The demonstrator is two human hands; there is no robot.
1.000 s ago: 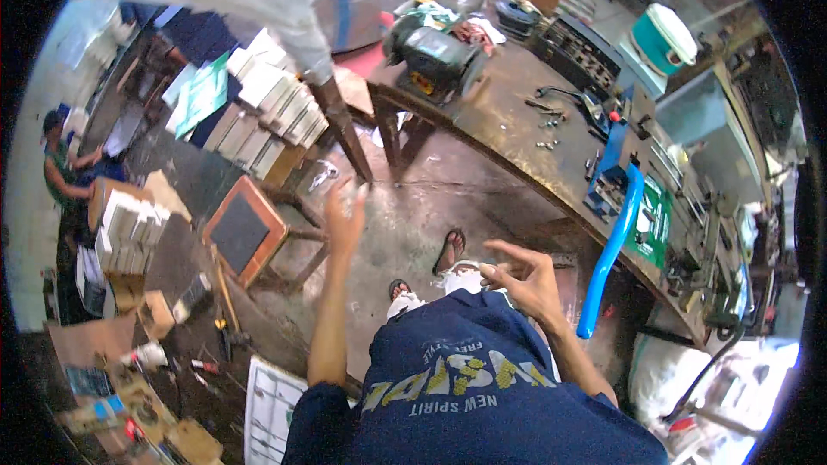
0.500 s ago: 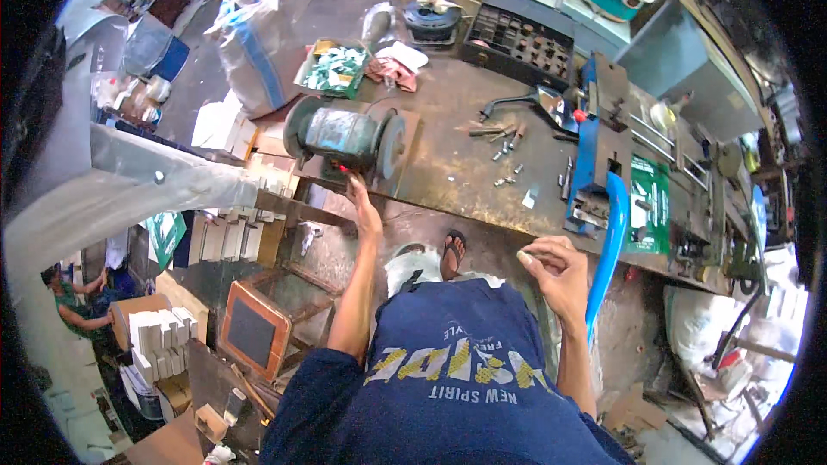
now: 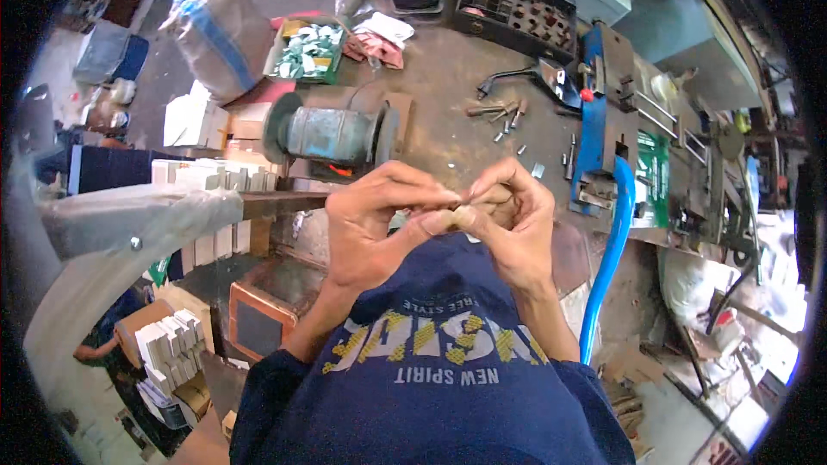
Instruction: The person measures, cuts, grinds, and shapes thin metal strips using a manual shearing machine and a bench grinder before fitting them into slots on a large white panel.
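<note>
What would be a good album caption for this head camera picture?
Left hand and right hand meet fingertip to fingertip in front of a grey-blue bench grinder on a cluttered brown workbench.

Likely a workshop: bench grinder [image 3: 332, 132], scattered bolts [image 3: 504, 116], workbench [image 3: 448, 77].

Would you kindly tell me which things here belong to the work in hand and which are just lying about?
In hand: left hand and right hand, fingertips pinched together over something too small to identify.

Lying about: bench grinder, blue press, compartment tray, loose bolts, green box.
</note>
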